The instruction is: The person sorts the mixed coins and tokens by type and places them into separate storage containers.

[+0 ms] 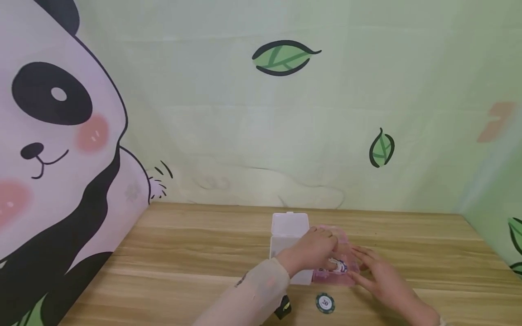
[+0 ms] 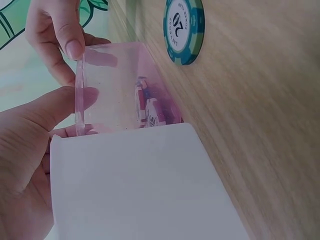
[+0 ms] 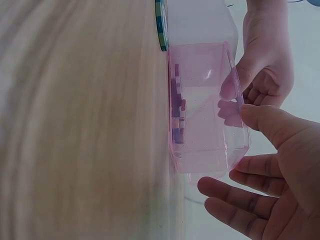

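Note:
A see-through pink plastic box (image 1: 344, 280) stands on the table with several poker chips (image 2: 153, 112) at its bottom. My left hand (image 1: 311, 249) reaches over it from the left, its thumb and fingertips at the open top. No chip shows between those fingers. At the box's right end my right hand (image 1: 385, 278) holds it, thumb at the near corner and fingers at the far one. In the right wrist view two fingers (image 3: 240, 205) stand apart from the wall. Against the pink box's left side stands a white box (image 1: 302, 277), its lid (image 1: 290, 224) tipped back.
A green-rimmed poker chip (image 1: 325, 303) marked 20 lies on the table in front of the boxes. Left of it is a small black object (image 1: 283, 308), partly behind my left forearm. A cloth backdrop (image 1: 228, 136) with a panda and leaves rises behind the table.

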Tool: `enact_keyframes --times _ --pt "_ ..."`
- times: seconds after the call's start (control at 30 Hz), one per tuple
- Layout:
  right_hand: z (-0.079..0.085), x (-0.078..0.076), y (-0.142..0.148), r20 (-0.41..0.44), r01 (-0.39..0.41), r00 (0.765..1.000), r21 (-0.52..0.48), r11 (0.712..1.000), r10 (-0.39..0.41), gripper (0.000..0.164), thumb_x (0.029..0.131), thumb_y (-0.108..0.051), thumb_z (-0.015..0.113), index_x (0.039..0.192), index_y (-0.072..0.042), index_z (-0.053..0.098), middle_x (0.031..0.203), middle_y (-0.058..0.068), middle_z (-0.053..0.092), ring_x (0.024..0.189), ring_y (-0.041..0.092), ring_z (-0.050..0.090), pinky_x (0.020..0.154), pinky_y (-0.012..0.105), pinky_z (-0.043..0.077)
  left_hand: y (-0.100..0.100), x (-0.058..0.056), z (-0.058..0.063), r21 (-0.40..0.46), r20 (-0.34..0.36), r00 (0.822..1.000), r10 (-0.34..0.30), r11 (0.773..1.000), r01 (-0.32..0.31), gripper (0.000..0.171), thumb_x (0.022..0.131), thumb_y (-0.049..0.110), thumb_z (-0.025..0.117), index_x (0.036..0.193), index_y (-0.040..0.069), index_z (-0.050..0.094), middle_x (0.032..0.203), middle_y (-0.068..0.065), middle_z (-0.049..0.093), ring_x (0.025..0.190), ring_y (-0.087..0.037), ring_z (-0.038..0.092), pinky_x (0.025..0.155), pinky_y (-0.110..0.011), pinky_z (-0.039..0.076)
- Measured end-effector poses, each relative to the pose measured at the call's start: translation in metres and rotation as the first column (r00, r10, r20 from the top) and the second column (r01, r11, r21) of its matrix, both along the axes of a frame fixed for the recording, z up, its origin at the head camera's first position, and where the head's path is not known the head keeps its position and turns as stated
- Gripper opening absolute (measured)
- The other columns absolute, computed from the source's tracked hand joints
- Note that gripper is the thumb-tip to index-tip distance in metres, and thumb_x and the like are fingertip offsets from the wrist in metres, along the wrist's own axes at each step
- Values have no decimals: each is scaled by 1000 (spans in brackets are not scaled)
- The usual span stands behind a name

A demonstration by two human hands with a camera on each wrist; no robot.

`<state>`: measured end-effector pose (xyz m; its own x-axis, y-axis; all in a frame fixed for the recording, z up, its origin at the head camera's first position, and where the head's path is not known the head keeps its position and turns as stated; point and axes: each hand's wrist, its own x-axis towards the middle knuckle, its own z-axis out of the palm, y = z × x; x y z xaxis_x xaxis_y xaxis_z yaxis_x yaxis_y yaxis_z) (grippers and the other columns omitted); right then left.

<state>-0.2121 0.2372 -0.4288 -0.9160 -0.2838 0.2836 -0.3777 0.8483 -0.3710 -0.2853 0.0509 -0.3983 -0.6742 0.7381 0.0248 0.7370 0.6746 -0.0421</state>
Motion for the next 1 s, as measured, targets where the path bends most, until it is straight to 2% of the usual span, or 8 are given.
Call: enact_keyframes --times 0.23,0.5,0.7,1.0 --pt "1 0 -1 -2 0 1000 4 1000 0 57 85 -31 71 130 1 55 133 18 57 89 18 66 78 40 57 -3 4 2 -9 -21 1000 13 1000 -13 33 82 48 70 103 23 64 94 14 60 97 -4 54 91 -24 40" --pt "1 1 -1 13 -3 1000 -3 1000 3 58 85 -31 70 131 1 55 133 20 55 89 20 67 78 41 57 -7 7 6 17 -17 1000 19 1000 -18 35 83 48 70 106 21 65 98 12 61 100 -6 54 87 -23 40" --pt "0 1 -1 1 -4 1000 -7 1000 4 58 85 -32 71 130 0 55 133 20 56 89 20 67 77 41 57 -8 10 9 30 -43 999 3 1000 -2 35 83 47 71 106 22 65 100 12 61 100 -6 54 84 -21 39" --pt "-1 0 0 -4 -16 1000 -20 1000 16 56 85 -29 71 130 0 55 132 18 57 88 19 68 78 41 57 -10 20 14 50 -84 996 -7 999 12 33 82 49 70 103 24 65 101 13 60 102 -4 54 90 -21 40"
